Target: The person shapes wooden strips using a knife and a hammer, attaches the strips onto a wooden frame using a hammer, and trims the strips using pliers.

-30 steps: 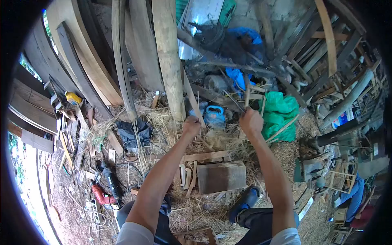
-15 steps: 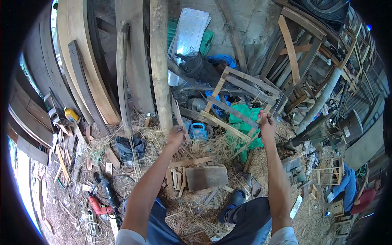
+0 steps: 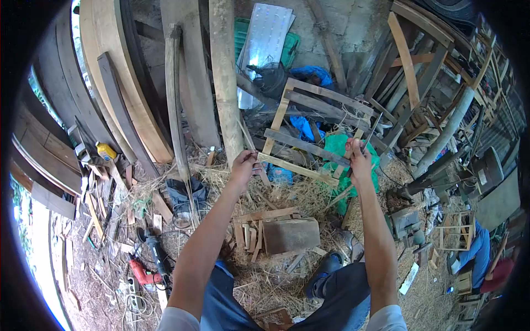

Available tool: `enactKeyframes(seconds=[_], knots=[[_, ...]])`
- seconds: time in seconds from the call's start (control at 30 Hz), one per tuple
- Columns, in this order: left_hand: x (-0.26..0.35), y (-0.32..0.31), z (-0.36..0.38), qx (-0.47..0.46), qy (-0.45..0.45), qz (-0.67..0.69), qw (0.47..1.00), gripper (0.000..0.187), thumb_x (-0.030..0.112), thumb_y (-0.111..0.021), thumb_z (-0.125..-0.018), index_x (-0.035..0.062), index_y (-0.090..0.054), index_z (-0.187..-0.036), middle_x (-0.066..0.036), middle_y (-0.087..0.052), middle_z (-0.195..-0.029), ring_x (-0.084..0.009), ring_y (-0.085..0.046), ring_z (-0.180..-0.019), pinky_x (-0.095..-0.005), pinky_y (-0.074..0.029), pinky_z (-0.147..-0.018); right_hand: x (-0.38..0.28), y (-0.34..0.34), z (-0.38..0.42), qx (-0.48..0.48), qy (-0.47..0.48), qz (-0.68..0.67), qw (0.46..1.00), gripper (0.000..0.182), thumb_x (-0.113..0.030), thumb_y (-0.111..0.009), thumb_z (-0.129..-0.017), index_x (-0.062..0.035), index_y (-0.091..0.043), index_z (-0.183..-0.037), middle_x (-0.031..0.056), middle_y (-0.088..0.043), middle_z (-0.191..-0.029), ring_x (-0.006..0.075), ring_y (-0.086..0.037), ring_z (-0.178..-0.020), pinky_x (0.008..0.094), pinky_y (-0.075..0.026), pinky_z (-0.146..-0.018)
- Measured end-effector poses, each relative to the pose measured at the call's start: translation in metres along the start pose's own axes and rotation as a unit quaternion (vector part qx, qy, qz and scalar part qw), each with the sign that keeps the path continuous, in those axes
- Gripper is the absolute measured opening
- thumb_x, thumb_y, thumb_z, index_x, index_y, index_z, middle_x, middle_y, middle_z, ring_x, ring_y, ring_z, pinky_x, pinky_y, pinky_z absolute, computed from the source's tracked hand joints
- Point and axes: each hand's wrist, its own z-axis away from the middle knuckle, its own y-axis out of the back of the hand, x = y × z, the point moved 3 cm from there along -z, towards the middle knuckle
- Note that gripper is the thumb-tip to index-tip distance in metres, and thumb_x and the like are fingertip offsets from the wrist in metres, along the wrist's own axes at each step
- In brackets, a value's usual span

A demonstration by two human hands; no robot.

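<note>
The wooden frame [image 3: 307, 148] stands aslant before the worker, spanning the gap between the two hands above the littered floor. We see the right hand [image 3: 360, 161] with its fingers curled tightly about the frame's right side, while a thin pointed tool [image 3: 374, 131] juts upward beside them; whether the same fist holds both, we cannot tell for certain. The left hand [image 3: 243, 169] has half-bent fingers at the near end of the pale rail [image 3: 301, 170] — touching it, it seems, though we cannot tell whether they truly grip.

We judge the left side to be the weaker support: were those fingers only resting on the rail, the frame could swing about the right fist and strike the blue jug [image 3: 279, 175] or the green bag [image 3: 337, 144] behind it. The pointed tool is the second hazard, for a twist of the right wrist could score the wood or nick the fingers. The slender rails could also work loose at their joints if pulled from one corner. Underfoot, the wooden block [image 3: 291, 234] and loose straw [image 3: 251, 284] near the sandal [image 3: 324, 273] could cause a stumble.
</note>
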Motion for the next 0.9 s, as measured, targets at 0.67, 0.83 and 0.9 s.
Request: enactKeyframes(seconds=[0.67, 0.83, 0.9], knots=[[0.001, 0.0, -0.019, -0.012, 0.022, 0.063, 0.998, 0.019, 0.013, -0.037, -0.088, 0.0073, -0.053, -0.096, -0.004, -0.057, -0.076, -0.0142, -0.052, -0.064, -0.027, -0.042, -0.059, 0.031, -0.026, 0.001, -0.044, -0.065, 0.101, 0.992, 0.027, -0.029, -0.052, -0.093, -0.0025, -0.059, -0.09, 0.0019, -0.061, -0.08, 0.0091, -0.05, -0.068, 0.0251, -0.039, -0.064], [0.004, 0.006, -0.005, -0.005, 0.042, 0.118, 0.992, 0.016, 0.014, -0.037, -0.088, 0.0071, -0.051, -0.091, -0.003, -0.051, -0.068, -0.0129, -0.046, -0.058, -0.0268, -0.041, -0.056, 0.055, -0.019, 0.003, -0.081, 0.082, 0.327, 0.938, 0.031, -0.029, -0.056, -0.089, 0.0018, -0.06, -0.092, 0.0143, -0.063, -0.073, 0.0218, -0.061, -0.069, 0.0358, -0.045, -0.063], [0.007, 0.01, 0.001, -0.006, 0.064, 0.139, 0.988, 0.016, 0.015, -0.037, -0.088, 0.007, -0.051, -0.091, -0.003, -0.051, -0.067, -0.0124, -0.046, -0.057, -0.0266, -0.041, -0.055, 0.048, -0.023, 0.019, -0.103, 0.058, 0.464, 0.878, 0.033, -0.03, -0.056, -0.088, 0.002, -0.06, -0.092, 0.0215, -0.06, -0.07, 0.0358, -0.06, -0.067, 0.0415, -0.044, -0.06]])
